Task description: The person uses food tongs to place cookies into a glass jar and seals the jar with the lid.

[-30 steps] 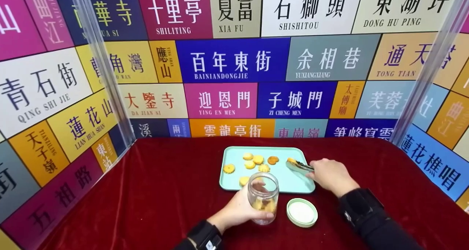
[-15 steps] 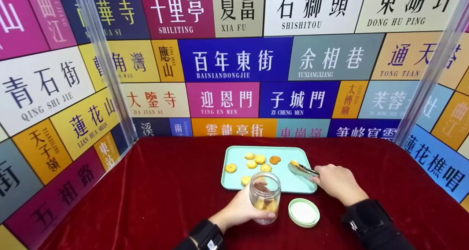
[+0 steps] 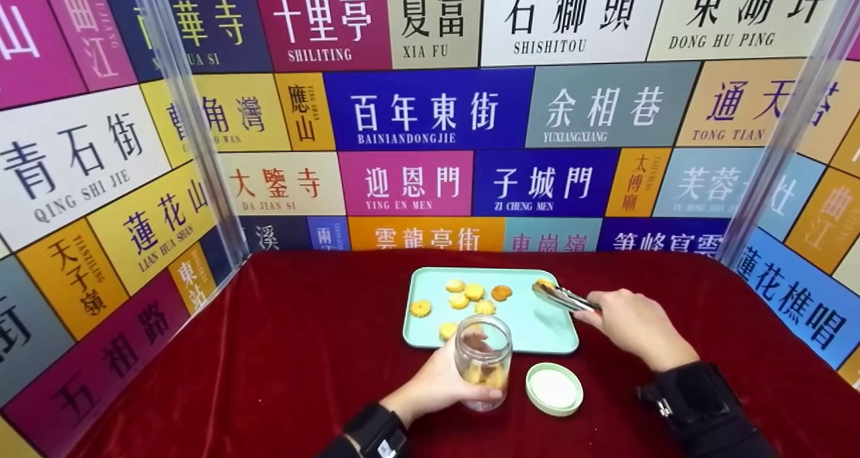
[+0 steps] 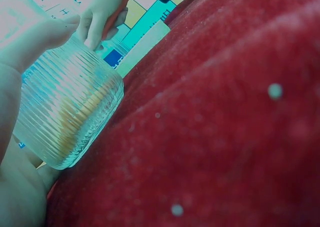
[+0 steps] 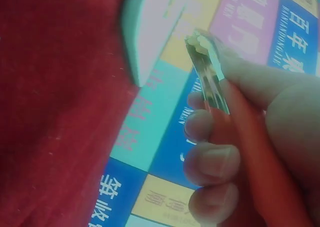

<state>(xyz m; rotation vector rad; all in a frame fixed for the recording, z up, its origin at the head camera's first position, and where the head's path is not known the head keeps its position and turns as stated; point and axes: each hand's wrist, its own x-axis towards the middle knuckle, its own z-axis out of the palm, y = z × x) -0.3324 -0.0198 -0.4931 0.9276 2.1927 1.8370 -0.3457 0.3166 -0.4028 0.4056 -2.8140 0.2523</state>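
Note:
A mint tray (image 3: 537, 330) on the red cloth carries several small yellow cookies (image 3: 463, 295). My right hand (image 3: 628, 324) grips metal tongs (image 3: 564, 298) above the tray's right side. The tongs pinch one cookie (image 3: 541, 285) at their tip, which shows again as the cookie (image 5: 199, 41) in the right wrist view. My left hand (image 3: 440, 381) holds a ribbed glass jar (image 3: 482, 360) upright just in front of the tray. The jar (image 4: 67, 114) has a few cookies at its bottom.
A round mint lid (image 3: 554, 389) lies upturned on the cloth right of the jar. Colourful sign panels wall the table at the back and both sides, with clear posts (image 3: 191, 122) at the corners.
My right hand has lifted the tongs with the cookie up and slightly back to the right off the tray. The left hand and jar stay put.

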